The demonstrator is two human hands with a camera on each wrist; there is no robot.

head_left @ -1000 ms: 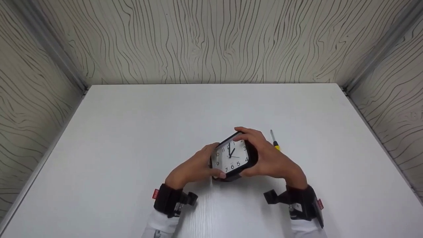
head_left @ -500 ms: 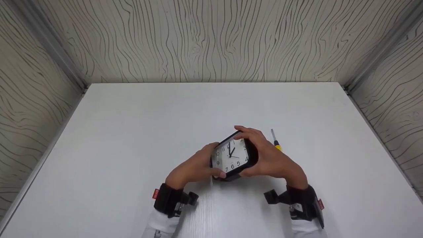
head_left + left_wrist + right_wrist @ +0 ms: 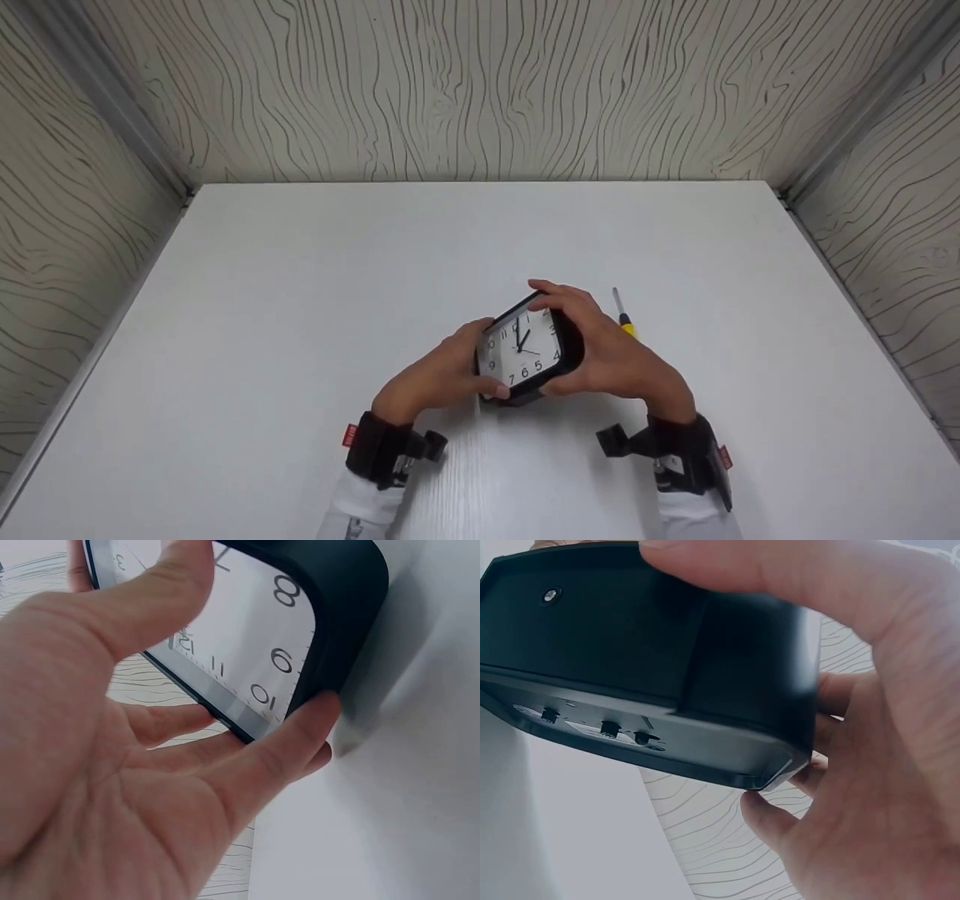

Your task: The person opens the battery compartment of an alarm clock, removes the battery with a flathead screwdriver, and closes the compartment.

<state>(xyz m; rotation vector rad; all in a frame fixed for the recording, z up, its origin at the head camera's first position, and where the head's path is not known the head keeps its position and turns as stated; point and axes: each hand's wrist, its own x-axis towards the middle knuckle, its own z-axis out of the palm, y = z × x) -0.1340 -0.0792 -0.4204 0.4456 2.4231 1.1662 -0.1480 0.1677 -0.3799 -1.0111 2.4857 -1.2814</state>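
A black square alarm clock (image 3: 519,349) with a white dial is held tilted by both hands at the middle of the table. The left hand (image 3: 446,371) grips its left side, thumb across the lower front edge and fingers round the far side, as the left wrist view shows on the clock (image 3: 255,645). The right hand (image 3: 611,356) grips the opposite side, thumb below and fingers over the top. In the right wrist view, the clock's dark underside (image 3: 592,630) shows one screw (image 3: 551,595), and small knobs (image 3: 609,730) sit on its recessed back.
A screwdriver (image 3: 623,316) with a yellow and black handle lies on the white table (image 3: 337,262), just beyond the right hand, which partly hides its handle. Wood-patterned panels (image 3: 450,90) stand behind and at both sides of the table.
Both hands keep their grip and the clock stays at the same tilt. The whole scene sits slightly higher in the head view.
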